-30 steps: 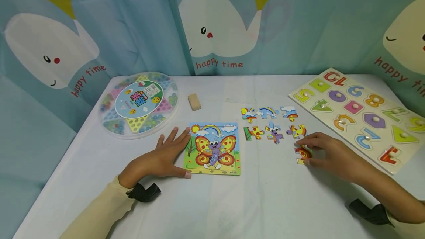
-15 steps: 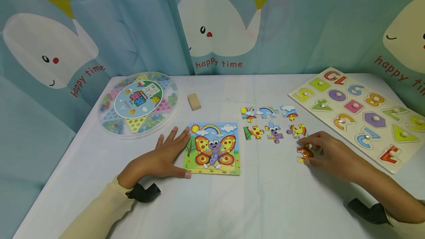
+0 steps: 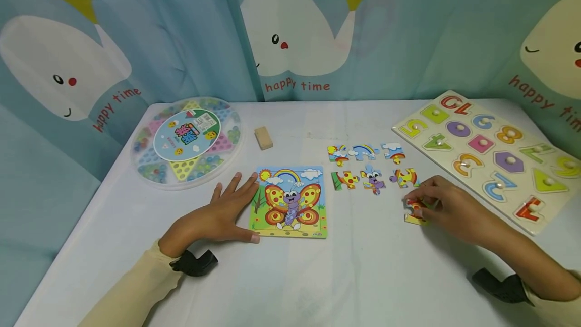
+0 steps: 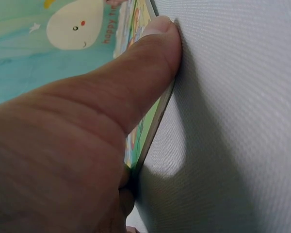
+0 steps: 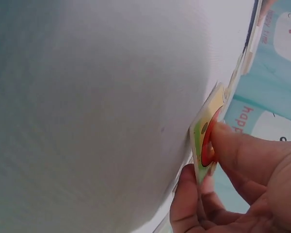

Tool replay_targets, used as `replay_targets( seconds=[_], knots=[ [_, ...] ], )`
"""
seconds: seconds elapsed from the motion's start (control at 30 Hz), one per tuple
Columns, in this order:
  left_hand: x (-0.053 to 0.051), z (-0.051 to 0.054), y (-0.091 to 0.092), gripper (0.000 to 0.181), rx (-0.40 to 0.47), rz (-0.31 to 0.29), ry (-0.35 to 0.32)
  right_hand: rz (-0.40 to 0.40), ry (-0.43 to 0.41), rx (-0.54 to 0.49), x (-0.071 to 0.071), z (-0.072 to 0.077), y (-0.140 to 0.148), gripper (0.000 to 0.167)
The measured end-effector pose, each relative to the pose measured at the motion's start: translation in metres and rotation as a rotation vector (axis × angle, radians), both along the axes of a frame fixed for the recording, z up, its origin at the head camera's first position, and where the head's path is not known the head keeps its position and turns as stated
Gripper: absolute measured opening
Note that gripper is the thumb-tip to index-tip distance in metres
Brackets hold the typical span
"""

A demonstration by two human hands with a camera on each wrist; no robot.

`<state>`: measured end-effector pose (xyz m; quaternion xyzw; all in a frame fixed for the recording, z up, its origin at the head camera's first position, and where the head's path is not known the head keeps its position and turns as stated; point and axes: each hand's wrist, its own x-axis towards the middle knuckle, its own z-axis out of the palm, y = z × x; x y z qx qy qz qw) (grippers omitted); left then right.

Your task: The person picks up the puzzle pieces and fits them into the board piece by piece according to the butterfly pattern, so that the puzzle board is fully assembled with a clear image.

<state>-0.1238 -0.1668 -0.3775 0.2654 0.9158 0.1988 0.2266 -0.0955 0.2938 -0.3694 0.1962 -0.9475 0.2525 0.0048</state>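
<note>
My left hand (image 3: 215, 216) lies with fingers spread and straight along the left side of a square butterfly picture board (image 3: 288, 203). In the left wrist view its thumb (image 4: 150, 53) rests against the board's edge. With thumb and fingers, my right hand (image 3: 454, 211) pinches a red and yellow jigsaw piece (image 3: 414, 216); in the right wrist view that piece (image 5: 206, 133) is tilted, its near edge off the cloth. Two rows of jigsaw pieces lie left of and beyond that hand, among them a rainbow piece (image 3: 364, 152), a purple face piece (image 3: 373, 180) and a wing piece (image 3: 405, 177).
A wooden number and shape board (image 3: 467, 138) with knobs lies at the right. At the back left sits a round clear marble game case (image 3: 186, 140). A small wooden block (image 3: 263, 138) stands beyond the picture board. A whale-print curtain (image 3: 195, 39) hangs behind the table.
My right hand has tightened on the lower right jigsaw piece, its thumb now farther over it, and tilted it up slightly. The left hand stays in place; the view shifts slightly.
</note>
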Motion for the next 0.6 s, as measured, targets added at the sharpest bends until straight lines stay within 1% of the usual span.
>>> replay_targets(
  seconds=[0.13,0.23,0.37,0.47,0.6],
  knots=[
    [-0.0003,-0.0003,-0.0006,0.114,0.003,-0.005,0.002,0.005,-0.025,-0.019,-0.0004,0.0001,-0.0015,0.027],
    [-0.0003,-0.0006,-0.0011,0.113,0.007,-0.009,0.006,-0.006,-0.071,-0.029,-0.0013,0.0022,-0.0032,0.024],
    [-0.0003,-0.0002,-0.0013,0.113,0.013,-0.010,0.007,-0.016,-0.121,-0.013,-0.0033,0.0059,-0.0055,0.020],
    [-0.0001,0.0005,-0.0010,0.113,0.014,-0.007,0.004,-0.012,-0.121,-0.008,-0.0049,0.0077,-0.0057,0.018],
    [0.0002,0.0016,-0.0003,0.113,0.012,-0.006,-0.001,0.001,-0.067,-0.012,-0.0069,0.0085,-0.0041,0.022]
  ],
)
